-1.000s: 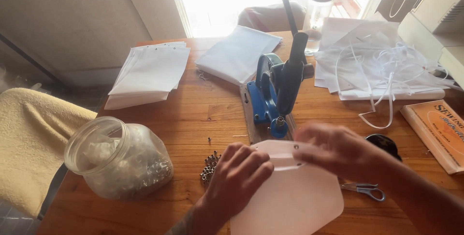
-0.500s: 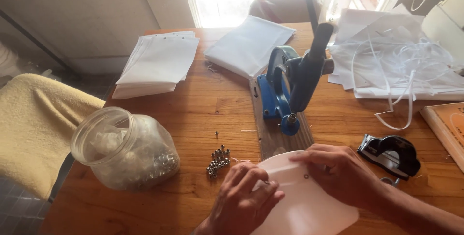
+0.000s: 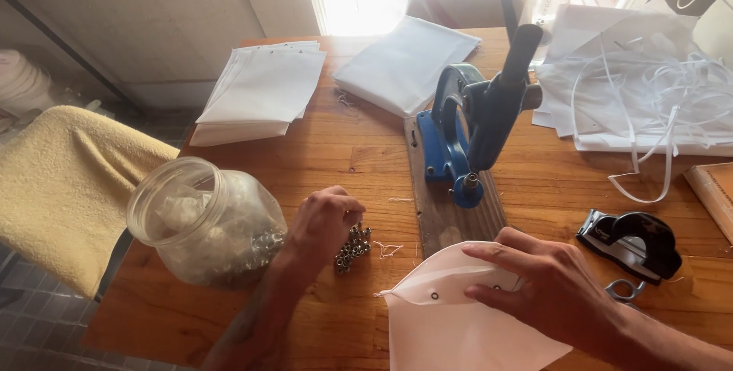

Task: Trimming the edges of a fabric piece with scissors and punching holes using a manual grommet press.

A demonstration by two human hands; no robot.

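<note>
Wood makes up the big bench [image 3: 366,165], and it holds everything. A blue press [image 3: 466,134] with a long dark handle stands in the middle. A clear jar [image 3: 202,218] lies on its side at the left, and stacks of white cloth bags [image 3: 259,88] sit behind it. A white cloth bag [image 3: 458,317] lies flat at the front, with its long side running left to right. The right hand [image 3: 557,295] lies on it with fingers spread and pressing down.

A small pile of metal rings [image 3: 353,247] sits just left of the bag. The left hand [image 3: 321,222] is right on the pile, much nearer than the right hand. Its fingers [image 3: 353,207] are pinched together over the rings, but I cannot tell if they hold one.

Half a second ago, the left hand lay on the bag. Now it is over at the rings.
</note>
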